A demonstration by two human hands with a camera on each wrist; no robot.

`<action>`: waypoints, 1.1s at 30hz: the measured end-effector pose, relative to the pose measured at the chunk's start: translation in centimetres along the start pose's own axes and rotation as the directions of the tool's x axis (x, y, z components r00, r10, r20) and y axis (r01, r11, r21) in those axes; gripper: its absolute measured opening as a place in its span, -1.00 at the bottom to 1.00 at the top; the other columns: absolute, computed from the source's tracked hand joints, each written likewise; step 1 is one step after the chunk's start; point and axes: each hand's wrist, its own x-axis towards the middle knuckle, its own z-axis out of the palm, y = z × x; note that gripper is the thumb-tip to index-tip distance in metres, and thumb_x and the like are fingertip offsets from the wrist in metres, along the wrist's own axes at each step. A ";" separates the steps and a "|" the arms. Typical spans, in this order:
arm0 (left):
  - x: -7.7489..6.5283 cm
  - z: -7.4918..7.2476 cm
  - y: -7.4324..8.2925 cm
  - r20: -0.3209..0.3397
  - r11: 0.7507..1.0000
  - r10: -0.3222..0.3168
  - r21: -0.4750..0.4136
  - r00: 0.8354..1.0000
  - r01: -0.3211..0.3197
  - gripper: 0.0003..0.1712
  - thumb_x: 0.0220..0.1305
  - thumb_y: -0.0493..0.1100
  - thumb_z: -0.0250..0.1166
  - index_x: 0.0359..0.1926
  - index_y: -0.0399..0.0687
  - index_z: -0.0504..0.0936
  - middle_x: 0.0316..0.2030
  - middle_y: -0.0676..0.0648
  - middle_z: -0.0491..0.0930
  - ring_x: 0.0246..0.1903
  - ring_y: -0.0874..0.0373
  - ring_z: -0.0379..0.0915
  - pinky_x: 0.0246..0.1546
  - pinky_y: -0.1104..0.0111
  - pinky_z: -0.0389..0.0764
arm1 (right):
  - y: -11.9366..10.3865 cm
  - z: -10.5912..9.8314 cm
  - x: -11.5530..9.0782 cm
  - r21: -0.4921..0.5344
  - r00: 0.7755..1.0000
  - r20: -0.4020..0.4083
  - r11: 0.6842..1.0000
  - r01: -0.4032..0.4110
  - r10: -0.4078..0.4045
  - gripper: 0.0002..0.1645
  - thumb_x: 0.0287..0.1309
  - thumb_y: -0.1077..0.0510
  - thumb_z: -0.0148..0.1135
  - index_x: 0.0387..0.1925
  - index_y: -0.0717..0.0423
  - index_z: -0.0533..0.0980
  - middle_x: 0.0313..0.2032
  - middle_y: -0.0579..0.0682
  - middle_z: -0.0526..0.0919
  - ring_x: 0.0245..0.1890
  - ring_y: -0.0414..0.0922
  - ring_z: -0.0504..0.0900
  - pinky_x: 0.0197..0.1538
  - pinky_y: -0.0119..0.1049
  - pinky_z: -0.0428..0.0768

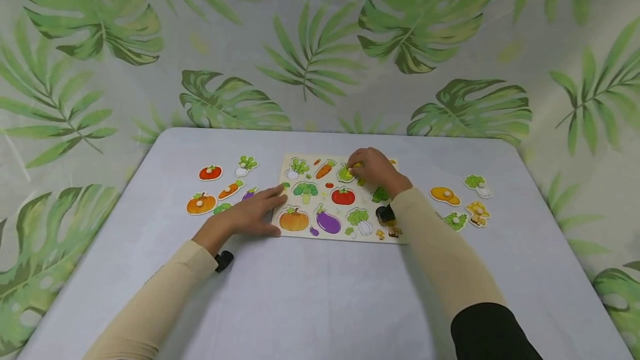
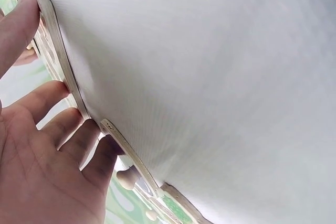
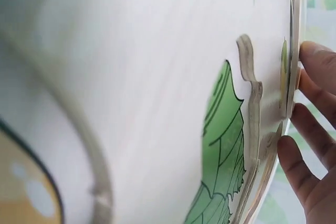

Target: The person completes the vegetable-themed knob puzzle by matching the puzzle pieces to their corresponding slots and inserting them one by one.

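Note:
A wooden vegetable puzzle board (image 1: 320, 238) lies flat on the table, its recesses printed with pictures such as a tomato, an eggplant and a pumpkin. My left hand (image 1: 255, 213) rests at the board's left edge, fingers extended; thumb and fingertips touch the rim in the left wrist view. At the board's upper right, my right hand (image 1: 376, 170) pinches a green-and-yellow puzzle piece (image 1: 345, 174) between thumb and finger. That piece lies at or just over a recess; whether it is seated I cannot tell. My right forearm hides part of the board's right side.
Left of the board lie knobbed pieces: a tomato (image 1: 210, 173), a radish (image 1: 246, 166), a carrot (image 1: 231, 189), a pumpkin (image 1: 201, 204) and others by my left hand. To the right are a potato (image 1: 445, 196), a cabbage (image 1: 478, 185), mushrooms (image 1: 478, 214) and a leafy green (image 1: 456, 221).

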 end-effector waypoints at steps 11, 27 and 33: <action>0.2 0.1 0.0 -0.003 1.000 -0.021 -0.003 1.000 0.021 -0.01 0.17 0.08 0.44 0.52 0.00 0.18 0.60 -0.10 -0.10 0.57 -0.14 -0.14 0.52 -0.05 0.14 | -0.3 0.8 0.4 -0.039 0.999 -0.008 0.999 -0.034 0.033 -0.77 0.32 0.13 0.25 -0.09 0.09 0.72 0.08 0.07 0.65 0.21 0.06 0.49 0.40 -0.02 0.41; 0.3 0.2 -0.2 -0.018 1.000 0.015 0.014 1.000 -0.015 -0.01 0.17 0.08 0.44 0.52 -0.03 0.18 0.59 -0.15 -0.09 0.56 -0.18 -0.10 0.50 -0.07 0.16 | -0.1 0.9 0.5 -0.006 0.996 0.003 0.996 -0.094 0.094 -0.74 0.31 0.11 0.25 -0.06 0.09 0.71 0.14 0.08 0.56 0.23 0.07 0.43 0.44 0.00 0.34; 0.4 0.4 -0.3 -0.019 1.000 0.016 0.010 1.000 -0.016 0.00 0.16 0.09 0.44 0.52 -0.02 0.18 0.59 -0.15 -0.08 0.56 -0.18 -0.10 0.50 -0.07 0.17 | -0.1 0.9 0.3 0.005 0.996 0.008 0.996 -0.091 0.091 -0.73 0.32 0.13 0.24 -0.02 0.11 0.70 0.15 0.09 0.54 0.22 0.09 0.41 0.41 0.00 0.36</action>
